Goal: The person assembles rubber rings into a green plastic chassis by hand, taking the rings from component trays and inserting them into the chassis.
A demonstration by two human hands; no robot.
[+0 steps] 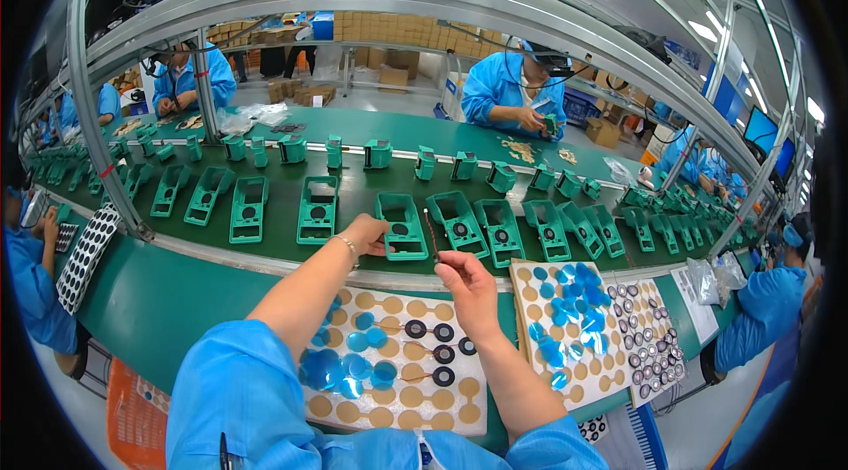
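My left hand (365, 235) reaches over the belt, its fingers closed on the left edge of a green plastic housing (403, 231). A round dark part shows inside that housing. Between the thumb and fingers of my right hand (468, 286) is a thin dark-red wire (430, 233), standing nearly upright beside the housing's right edge. Its far end seems free; whether anything hangs from it I cannot tell. Below my hands lies a white foam sheet (322, 413) with tan adhesive rings, blue film discs (355, 366) and several small black round speakers (443, 353) with wires.
Rows of green housings (247, 209) stand along the dark green belt (353, 183). At right lie a second sheet (574, 395) with blue discs and a sheet of round parts (649, 337). A metal frame (424, 0) spans overhead. Co-workers in blue (495, 86) sit opposite.
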